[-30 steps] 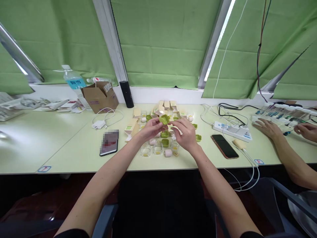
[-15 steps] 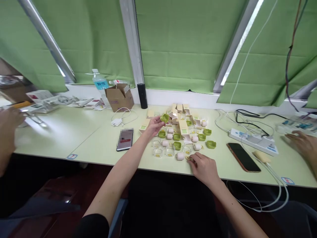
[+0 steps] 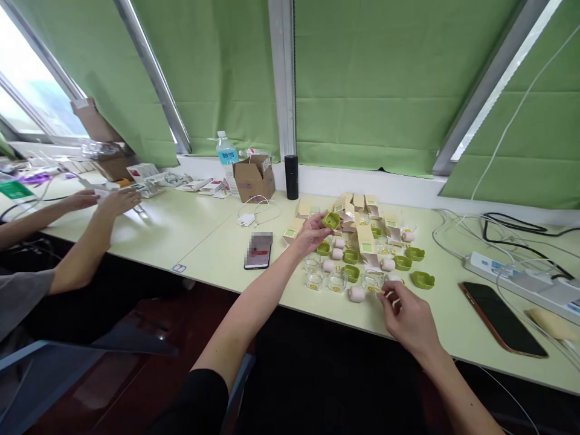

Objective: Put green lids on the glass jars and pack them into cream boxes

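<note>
My left hand point(image 3: 312, 234) is closed on a small green case point(image 3: 332, 221) with ear-like bumps, held raised over the group of parts. At the front of the group, my right hand point(image 3: 405, 311) pinches a small yellow piece point(image 3: 380, 292), too tiny to make out fully. Beside it lie a pale pink rounded piece point(image 3: 357, 294) and a clear case point(image 3: 372, 281) with a yellow mark. More clear cases point(image 3: 337, 280), green cases point(image 3: 423, 280) and pink pieces point(image 3: 388, 264) are spread behind and around. Opened cream boxes point(image 3: 366, 240) lie among them.
A phone point(image 3: 258, 251) lies left of the parts, another phone point(image 3: 502, 319) right, by a power strip point(image 3: 525, 278) with cables. Behind stand a carton point(image 3: 254, 179), a black cylinder point(image 3: 292, 177) and a water bottle point(image 3: 228, 158). A co-worker's hands point(image 3: 118, 201) are at far left.
The view has turned left, so the table appears shifted right and more of the left co-worker shows. My left hand still holds the green case; my right hand has lifted slightly with the yellow piece.
</note>
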`<state>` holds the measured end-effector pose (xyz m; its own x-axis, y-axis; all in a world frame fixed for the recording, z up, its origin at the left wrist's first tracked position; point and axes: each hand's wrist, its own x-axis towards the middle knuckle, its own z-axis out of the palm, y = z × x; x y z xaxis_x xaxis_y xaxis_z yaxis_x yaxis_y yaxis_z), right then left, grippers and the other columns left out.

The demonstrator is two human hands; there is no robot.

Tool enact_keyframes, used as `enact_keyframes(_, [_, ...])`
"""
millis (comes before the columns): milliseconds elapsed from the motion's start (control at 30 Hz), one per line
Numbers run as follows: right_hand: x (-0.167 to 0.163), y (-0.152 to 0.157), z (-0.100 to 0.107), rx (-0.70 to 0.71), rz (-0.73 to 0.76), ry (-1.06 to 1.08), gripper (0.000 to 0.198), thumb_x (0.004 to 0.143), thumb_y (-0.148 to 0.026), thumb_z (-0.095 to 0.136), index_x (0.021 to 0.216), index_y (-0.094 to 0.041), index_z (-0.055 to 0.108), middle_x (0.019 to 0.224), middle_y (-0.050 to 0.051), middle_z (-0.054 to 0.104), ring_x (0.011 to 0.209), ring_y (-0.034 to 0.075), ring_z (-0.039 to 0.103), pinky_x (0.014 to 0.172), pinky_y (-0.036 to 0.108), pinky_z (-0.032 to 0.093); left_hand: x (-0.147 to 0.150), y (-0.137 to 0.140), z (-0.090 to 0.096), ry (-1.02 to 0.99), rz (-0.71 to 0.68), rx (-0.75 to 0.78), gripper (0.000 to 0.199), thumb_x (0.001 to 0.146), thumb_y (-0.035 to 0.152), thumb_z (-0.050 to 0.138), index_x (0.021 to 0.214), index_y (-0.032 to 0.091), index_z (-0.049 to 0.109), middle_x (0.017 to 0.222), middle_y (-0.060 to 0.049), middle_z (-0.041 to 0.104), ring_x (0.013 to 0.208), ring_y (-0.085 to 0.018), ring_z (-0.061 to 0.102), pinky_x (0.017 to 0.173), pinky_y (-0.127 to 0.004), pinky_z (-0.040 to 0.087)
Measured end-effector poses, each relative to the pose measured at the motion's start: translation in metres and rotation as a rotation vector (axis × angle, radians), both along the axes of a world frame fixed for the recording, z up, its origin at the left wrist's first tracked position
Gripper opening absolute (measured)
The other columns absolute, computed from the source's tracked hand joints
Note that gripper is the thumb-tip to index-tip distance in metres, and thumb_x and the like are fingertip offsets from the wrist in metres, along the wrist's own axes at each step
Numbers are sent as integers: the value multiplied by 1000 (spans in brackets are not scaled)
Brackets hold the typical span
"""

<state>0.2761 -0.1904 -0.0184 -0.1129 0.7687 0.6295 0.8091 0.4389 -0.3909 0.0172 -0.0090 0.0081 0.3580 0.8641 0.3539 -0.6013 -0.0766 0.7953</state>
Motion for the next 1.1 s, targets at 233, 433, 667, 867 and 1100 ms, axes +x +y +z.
enact_keyframes(233, [-18,93,45,53,212,784,25,84,-40,78,88,-23,60,66,-2,64,51,16,63,48,29,54,5,-5,1,86,29,20,67,58,17,97,117,19,65,110,-9,80,100,-25,77,93,-36,54])
enact_keyframes(433, [-49,141,56,48,337,765,18,88,-39,72,97,-24,67,77,0,67,61,14,63,52,27,53,5,-6,2,171,103,54,66,58,18,96,116,18,65,106,-8,79,98,-23,76,87,-32,57])
enact_keyframes(667, [-63,144,37,65,337,672,16,90,-34,68,96,-21,77,92,7,77,69,17,68,61,31,58,8,-4,2,252,172,120,62,58,16,94,114,16,68,112,-10,78,105,-23,74,89,-33,58])
enact_keyframes(867, [-63,140,33,155,326,419,19,97,-32,61,102,-22,76,95,7,78,69,18,68,65,34,60,13,-8,4,296,128,159,61,57,13,93,113,16,69,117,-12,77,108,-25,74,89,-32,58])
enact_keyframes(1100, [-66,133,36,307,201,88,25,103,-24,51,108,-23,76,97,10,77,94,25,68,80,38,54,15,-12,7,334,123,176,63,58,16,94,115,15,70,115,-12,77,106,-26,75,91,-36,60])
